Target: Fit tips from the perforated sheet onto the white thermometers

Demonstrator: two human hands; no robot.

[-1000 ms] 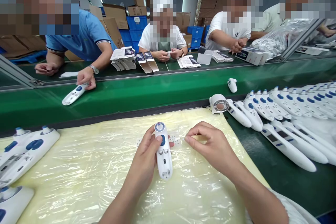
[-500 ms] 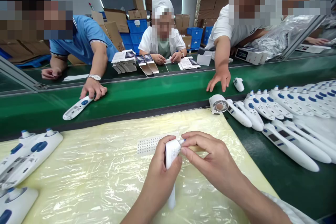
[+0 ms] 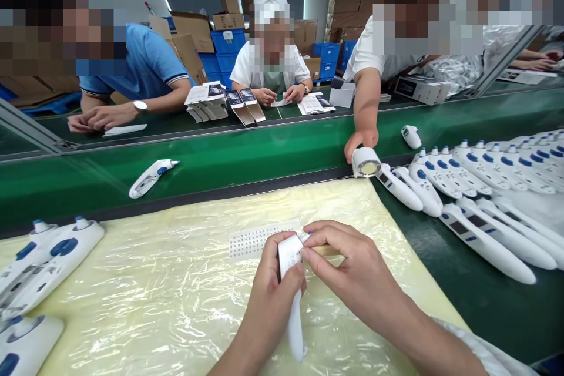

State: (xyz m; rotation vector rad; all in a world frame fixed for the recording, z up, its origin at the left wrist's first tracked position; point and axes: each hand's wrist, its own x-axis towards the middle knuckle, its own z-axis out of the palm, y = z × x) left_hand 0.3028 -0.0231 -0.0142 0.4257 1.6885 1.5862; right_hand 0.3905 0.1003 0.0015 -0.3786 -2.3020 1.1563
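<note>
My left hand (image 3: 273,291) grips a white handheld thermometer-like device with blue details (image 3: 289,264), its narrow end pointing down towards me. The fingertips of my right hand (image 3: 352,270) pinch its head, which is mostly hidden between my fingers. Just behind my hands, a perforated white sheet (image 3: 258,241) lies flat on a pale yellow plastic-covered mat (image 3: 145,299). The sheet's right end is hidden by my hands.
Several white devices (image 3: 484,241) lie in rows at the right, with more (image 3: 48,252) at the left. A green conveyor belt (image 3: 247,153) runs beyond the mat. A co-worker's hand (image 3: 361,144) touches a round white unit (image 3: 365,162), and another device (image 3: 152,178) lies on the belt.
The device has tilted from upright, and both my hands have closed around its head. A co-worker's hand has reached the round white unit. The device on the belt is no longer held and lies farther right.
</note>
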